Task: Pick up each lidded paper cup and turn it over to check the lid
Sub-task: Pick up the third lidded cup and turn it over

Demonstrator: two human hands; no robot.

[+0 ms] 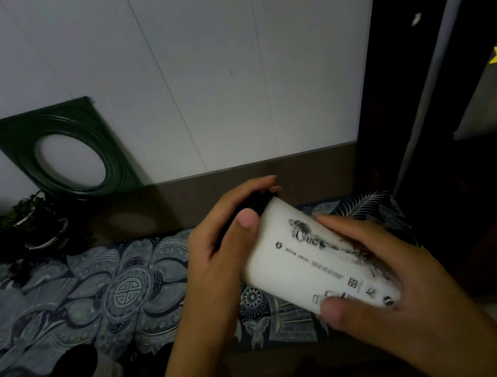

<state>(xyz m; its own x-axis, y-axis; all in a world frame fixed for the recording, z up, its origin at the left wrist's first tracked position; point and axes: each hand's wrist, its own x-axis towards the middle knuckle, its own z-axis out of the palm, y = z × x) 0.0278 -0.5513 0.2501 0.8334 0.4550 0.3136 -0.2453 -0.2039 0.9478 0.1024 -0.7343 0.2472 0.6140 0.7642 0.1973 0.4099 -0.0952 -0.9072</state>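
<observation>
1. Holding a white paper cup (313, 260) in mid-air above the right end of the patterned cloth (119, 294), tilted nearly onto its side, black lid (257, 201) pointing away and up-left, base toward the wearer.
2. Left hand (218, 253) wrapped over the lid end: thumb pressed on the cup wall just below the rim, fingers curled across the dark lid.
3. Right hand (384, 267) closed around the narrower base end: thumb on the near side beside the printed marks, fingers over the far side.
4. Lying apart, near the front left edge of the cloth: a second cup (86, 371) on its side, black lid facing the camera, touched by neither hand.
5. Standing at the back left, against the wall: potted plants (37, 222) and a leaning dark green frame (67, 147); well clear of the work.
6. Judged handling: light, thin-walled, easily dented if squeezed mid-body; stiffest at the rolled rim and at the base ring, hence the two-ended hold. Smooth printed wall probably slippery; contents, if any, not visible.
7. Judged risk: snap-on lid possibly loosened by sideways finger pressure; safer to bear on the lid's outer edge than its centre while inverting.
</observation>
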